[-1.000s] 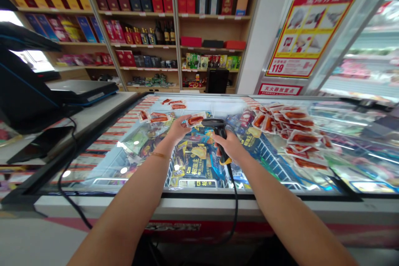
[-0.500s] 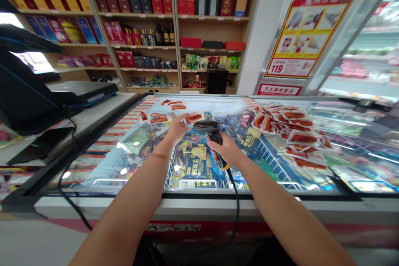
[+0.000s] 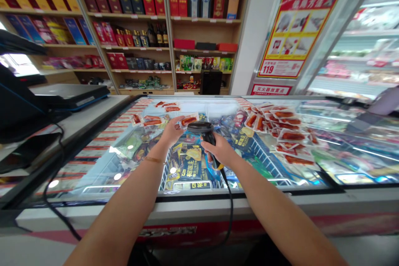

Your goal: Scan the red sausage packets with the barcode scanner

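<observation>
Head view. Left hand (image 3: 172, 130) partly closed, thumb and fingertips pinching the left end of one sausage packet (image 3: 188, 120). Packet projecting right of the fingertips, above the glass lid (image 3: 106, 162) of a freezer (image 3: 193, 205). Right hand (image 3: 218, 149) curled closed round the handle of a black scanner (image 3: 201, 127), wide end to the left of that hand, just beside the near edge of the packet; contact with packet: cannot tell. Cable (image 3: 230, 212) hanging below the right hand, over the freezer front. Left of the left hand: loose packets (image 3: 152, 121) on the glass; more, slightly farther off, beyond the same hand. Right of the right hand: large overlapping pile (image 3: 285, 129) of similar packets. Below both hands, through the glass: bagged goods (image 3: 193, 162) and wire baskets (image 3: 264, 158). Far left of the left hand: scale (image 3: 71, 91) on a table (image 3: 114, 108). Well beyond both hands: shelves (image 3: 202, 25) with boxes and bottles.
</observation>
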The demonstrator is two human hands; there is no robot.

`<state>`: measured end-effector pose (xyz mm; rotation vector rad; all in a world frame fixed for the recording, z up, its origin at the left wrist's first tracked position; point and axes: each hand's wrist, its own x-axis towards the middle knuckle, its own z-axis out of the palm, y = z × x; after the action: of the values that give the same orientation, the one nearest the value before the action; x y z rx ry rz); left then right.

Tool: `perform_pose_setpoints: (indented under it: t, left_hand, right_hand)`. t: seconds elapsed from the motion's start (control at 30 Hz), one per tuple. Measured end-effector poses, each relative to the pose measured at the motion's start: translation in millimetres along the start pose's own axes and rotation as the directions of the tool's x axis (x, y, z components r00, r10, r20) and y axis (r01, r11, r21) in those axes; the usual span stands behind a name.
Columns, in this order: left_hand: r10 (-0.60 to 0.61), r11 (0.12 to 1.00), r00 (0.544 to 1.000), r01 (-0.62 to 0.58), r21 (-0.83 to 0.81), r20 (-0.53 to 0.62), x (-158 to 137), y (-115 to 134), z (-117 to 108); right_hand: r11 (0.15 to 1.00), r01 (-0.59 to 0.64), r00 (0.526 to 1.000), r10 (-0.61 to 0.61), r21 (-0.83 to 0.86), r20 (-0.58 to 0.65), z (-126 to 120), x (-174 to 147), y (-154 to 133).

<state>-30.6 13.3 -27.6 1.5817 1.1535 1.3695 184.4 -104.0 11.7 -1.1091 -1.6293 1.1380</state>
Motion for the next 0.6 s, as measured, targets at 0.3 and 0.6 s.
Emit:
perform_pose_setpoints:
  t: [0.3,0.6]
  left_hand:
    - [-0.012,1.000,1.000,0.013,-0.021,0.022,-2.9,12.1,36.7]
    - [0.146,0.985,0.945,-0.112,-0.130,0.292,20.3,75.6,168.8]
  right_hand:
    - [0.990,-0.093,0.982,0.109,0.107,-0.156,-36.0,7.4,-9.1]
    - [0.991,-0.132,0.865,0.103,-0.024,-0.491,-174.6,-50.5,-24.1]
